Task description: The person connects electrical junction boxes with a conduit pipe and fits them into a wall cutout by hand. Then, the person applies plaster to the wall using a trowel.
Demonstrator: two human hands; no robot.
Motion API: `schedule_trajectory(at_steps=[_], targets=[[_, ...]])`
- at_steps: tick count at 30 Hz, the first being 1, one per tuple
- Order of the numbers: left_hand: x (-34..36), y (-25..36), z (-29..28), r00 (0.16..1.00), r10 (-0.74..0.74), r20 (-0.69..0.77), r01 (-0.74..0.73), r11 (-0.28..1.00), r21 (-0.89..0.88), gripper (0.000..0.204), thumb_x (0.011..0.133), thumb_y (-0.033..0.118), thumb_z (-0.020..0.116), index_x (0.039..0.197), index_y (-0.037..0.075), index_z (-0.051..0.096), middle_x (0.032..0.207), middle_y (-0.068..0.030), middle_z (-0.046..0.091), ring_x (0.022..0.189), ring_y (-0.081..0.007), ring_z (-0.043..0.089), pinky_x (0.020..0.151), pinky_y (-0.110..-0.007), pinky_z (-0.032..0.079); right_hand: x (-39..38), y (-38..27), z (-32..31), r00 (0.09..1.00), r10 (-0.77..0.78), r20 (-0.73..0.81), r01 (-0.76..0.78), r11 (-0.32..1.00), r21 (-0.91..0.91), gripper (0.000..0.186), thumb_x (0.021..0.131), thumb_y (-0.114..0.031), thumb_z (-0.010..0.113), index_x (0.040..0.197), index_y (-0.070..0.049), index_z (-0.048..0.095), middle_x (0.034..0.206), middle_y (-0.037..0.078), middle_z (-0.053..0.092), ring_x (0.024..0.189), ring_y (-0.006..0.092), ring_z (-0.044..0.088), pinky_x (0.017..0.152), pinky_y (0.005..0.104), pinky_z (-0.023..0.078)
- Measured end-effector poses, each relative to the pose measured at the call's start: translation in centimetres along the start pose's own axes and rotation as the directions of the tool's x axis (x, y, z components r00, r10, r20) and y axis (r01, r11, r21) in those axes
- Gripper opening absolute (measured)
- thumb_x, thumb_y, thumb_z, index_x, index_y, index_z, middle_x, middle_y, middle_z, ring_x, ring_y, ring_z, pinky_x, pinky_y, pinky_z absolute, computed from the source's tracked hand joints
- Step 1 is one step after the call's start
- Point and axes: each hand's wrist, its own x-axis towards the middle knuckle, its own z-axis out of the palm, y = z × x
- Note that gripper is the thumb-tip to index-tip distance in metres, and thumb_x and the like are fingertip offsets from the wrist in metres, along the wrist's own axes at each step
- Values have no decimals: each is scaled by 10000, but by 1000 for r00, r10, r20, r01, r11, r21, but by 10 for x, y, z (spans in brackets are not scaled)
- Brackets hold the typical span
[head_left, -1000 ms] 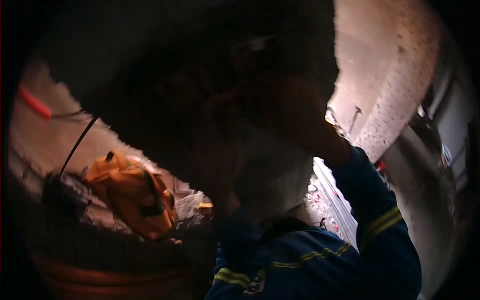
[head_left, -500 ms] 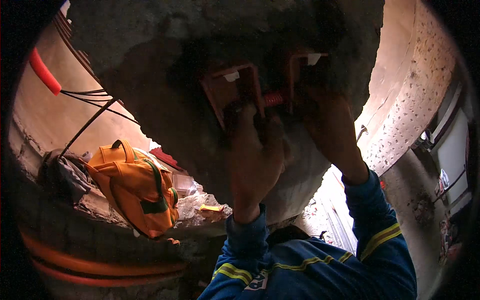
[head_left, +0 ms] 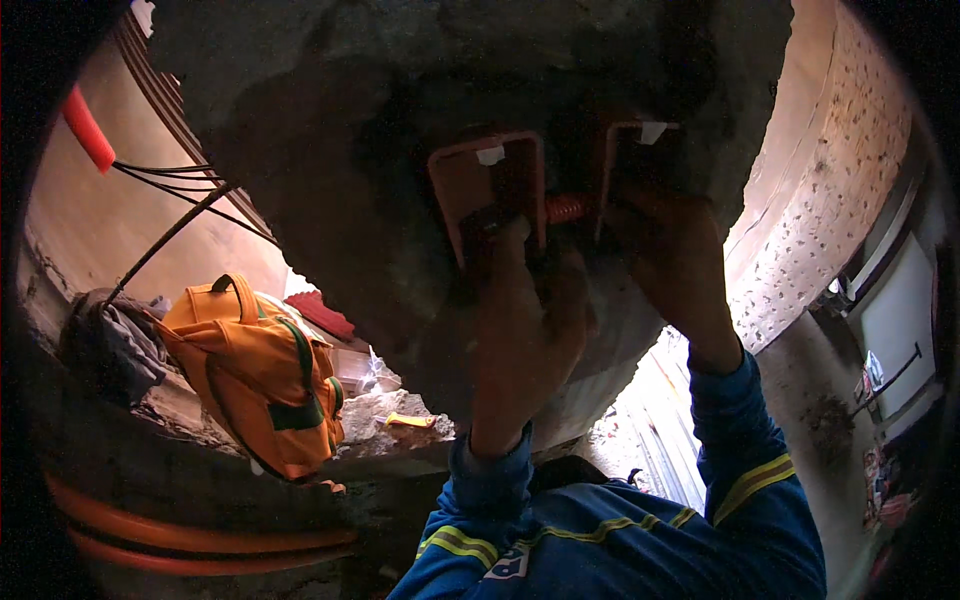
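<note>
Two reddish open-fronted electrical boxes sit side by side in a dark, rough wall recess. A short red corrugated conduit [head_left: 568, 208] joins the left box [head_left: 463, 180] to the right box [head_left: 603, 165]. My left hand [head_left: 525, 335] reaches up to the lower edge of the left box. One digit goes inside it and the others curl beside its right wall, closed on it. My right hand [head_left: 675, 255] is at the right box, its fingers bent into deep shadow; whether they grip it is unclear. Each box shows a small white patch at its top edge.
On the left, an orange bag [head_left: 255, 375] stands on a rubble-strewn ledge beside a grey cloth [head_left: 115, 345]. A yellow-handled tool [head_left: 410, 421] lies near it. Black cables [head_left: 175, 185] come out of a red tube [head_left: 88, 130]. An orange hose [head_left: 200, 535] runs along the lower left.
The view has shifted slightly, so the boxes and conduit appear further right and lower. Both hands stay at the same boxes, with little change in their grip.
</note>
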Motion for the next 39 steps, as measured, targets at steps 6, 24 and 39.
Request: schedule_trajectory(at_steps=[6, 24, 39], targets=[[-1, -2, -5, 982, 185, -31, -180, 976, 123, 482, 859, 150, 600, 1240, -56, 388, 759, -155, 596, 587, -212, 603, 506, -329, 476, -2, 2, 0, 999, -26, 46, 23, 998, 60, 219, 739, -12, 605, 955, -20, 643, 810, 185, 650, 706, 331, 640, 623, 367, 504], [-5, -6, -6, 930, 351, -104, -270, 850, 452, 527, 845, 148, 552, 1312, -41, 395, 641, -226, 594, 525, -347, 609, 492, -389, 492, -2, 13, -5, 983, 16, 185, 11, 990, -141, 294, 702, -36, 670, 996, -33, 653, 908, 167, 665, 751, 303, 655, 666, 348, 525], [-11, -2, -7, 971, 235, -54, -184, 866, 465, 533, 884, 220, 542, 1351, 11, 394, 479, -102, 534, 366, -231, 522, 385, -340, 433, 8, 3, -11, 975, 57, 217, 3, 963, -268, 285, 774, -75, 660, 1058, -66, 633, 991, 180, 629, 894, 358, 602, 770, 419, 498]])
